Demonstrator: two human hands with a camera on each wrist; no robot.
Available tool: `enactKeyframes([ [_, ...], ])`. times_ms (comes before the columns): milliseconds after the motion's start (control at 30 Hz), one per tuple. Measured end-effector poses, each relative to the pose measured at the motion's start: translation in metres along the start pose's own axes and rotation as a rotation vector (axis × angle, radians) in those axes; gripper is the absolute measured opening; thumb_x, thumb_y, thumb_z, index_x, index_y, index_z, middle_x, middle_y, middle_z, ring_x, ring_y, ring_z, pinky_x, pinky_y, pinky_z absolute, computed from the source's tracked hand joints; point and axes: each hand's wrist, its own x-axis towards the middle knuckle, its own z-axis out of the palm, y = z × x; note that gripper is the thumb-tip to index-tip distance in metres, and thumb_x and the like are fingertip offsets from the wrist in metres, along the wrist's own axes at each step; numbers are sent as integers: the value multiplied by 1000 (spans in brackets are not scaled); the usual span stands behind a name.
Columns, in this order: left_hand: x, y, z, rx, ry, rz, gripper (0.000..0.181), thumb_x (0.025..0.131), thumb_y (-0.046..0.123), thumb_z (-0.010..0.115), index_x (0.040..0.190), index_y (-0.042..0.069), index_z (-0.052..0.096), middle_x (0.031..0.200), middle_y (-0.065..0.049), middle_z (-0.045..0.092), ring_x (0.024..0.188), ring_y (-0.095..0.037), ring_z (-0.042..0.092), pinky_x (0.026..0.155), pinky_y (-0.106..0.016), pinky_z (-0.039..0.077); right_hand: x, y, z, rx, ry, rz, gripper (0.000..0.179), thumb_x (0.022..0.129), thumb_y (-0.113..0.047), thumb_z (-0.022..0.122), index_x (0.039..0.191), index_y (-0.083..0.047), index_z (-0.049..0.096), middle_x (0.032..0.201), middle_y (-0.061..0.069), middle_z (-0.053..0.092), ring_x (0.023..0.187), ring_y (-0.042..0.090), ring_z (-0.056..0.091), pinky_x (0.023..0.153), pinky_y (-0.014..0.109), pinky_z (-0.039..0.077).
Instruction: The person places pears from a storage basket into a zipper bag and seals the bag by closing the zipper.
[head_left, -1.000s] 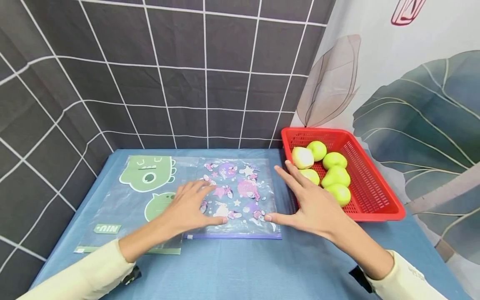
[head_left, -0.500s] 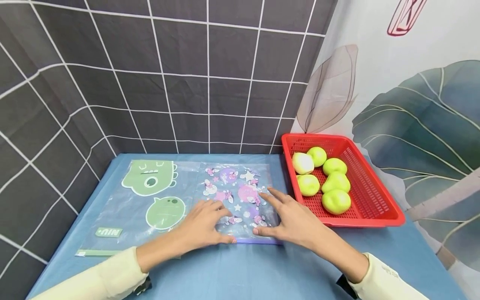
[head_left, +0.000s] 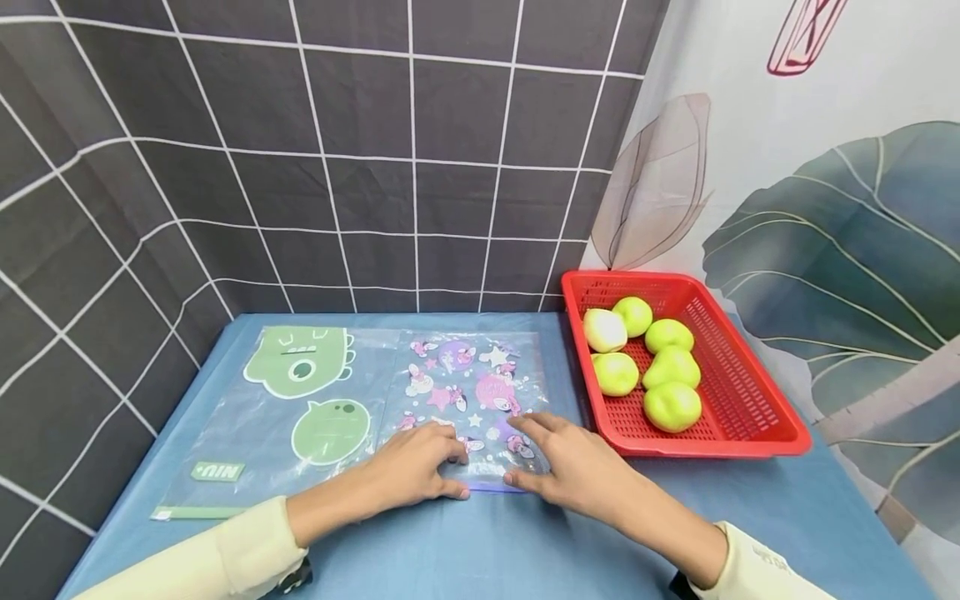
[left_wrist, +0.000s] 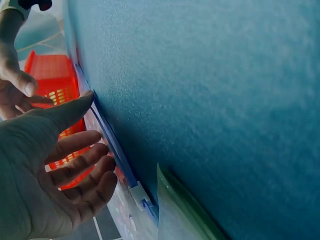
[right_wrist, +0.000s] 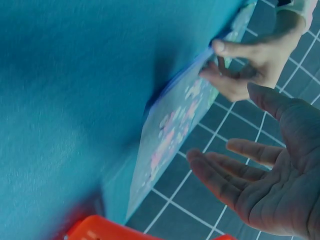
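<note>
A clear zip bag with pink and purple cartoon prints [head_left: 495, 392] lies flat on the blue table, its purple slider edge toward me. My left hand [head_left: 416, 467] is at the bag's near edge, its thumb touching the purple zip strip [left_wrist: 117, 150] and its fingers loosely bent over the print. Over the bag's near right corner is my right hand [head_left: 577, 467], fingers spread and holding nothing; the right wrist view shows its palm apart from the bag. To the left lies a larger clear zip bag with green dinosaur prints [head_left: 330, 432], its near right part hidden behind my left arm.
A red plastic basket [head_left: 750, 408] with several yellow-green fruits [head_left: 672, 407] stands at the right, close to my right hand. One pale fruit [head_left: 604, 331] differs in colour. Dark grid-patterned cloth [head_left: 457, 200] rises behind the blue tabletop [head_left: 465, 558].
Both hands have come nearer to me and down toward the printed bag's near edge. The right hand has moved left, away from the basket. The bags and fruit stay put.
</note>
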Motion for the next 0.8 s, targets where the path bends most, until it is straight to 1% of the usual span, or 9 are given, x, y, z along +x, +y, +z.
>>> enactKeyframes([
  [167,0,1,-2,-1,-26,-3,34,89,40,96,112,17,86,93,8,68,82,-4,53,69,-24,47,-6,-3,5,39,-5,-60,61,96,-49,89,141,-11,76,133,14,81,118,29,81,97,55,69],
  [400,4,-1,-4,3,-32,24,21,100,35,86,115,21,84,97,6,71,84,-5,57,70,-25,49,-7,-2,7,86,16,-128,46,99,-47,86,126,-9,82,109,6,85,95,17,80,80,39,69],
  [567,7,0,-5,-31,-44,55,6,105,27,80,106,22,83,94,7,72,81,-3,57,68,-25,49,-7,-1,10,108,31,-156,32,100,-38,86,112,-9,84,91,-4,82,79,3,70,71,28,64],
  [700,11,2,-6,-33,-50,74,7,107,21,77,100,21,79,91,9,75,80,-3,60,71,-28,54,-7,0,15,152,28,-160,19,101,-29,85,100,-11,84,75,-13,72,67,-5,57,62,21,55],
  [800,13,2,-6,-27,-47,71,8,108,18,75,100,19,77,88,9,74,79,-3,61,73,-29,57,-7,0,20,168,32,-159,15,101,-24,84,91,-13,82,69,-16,66,62,-8,51,59,18,50],
])
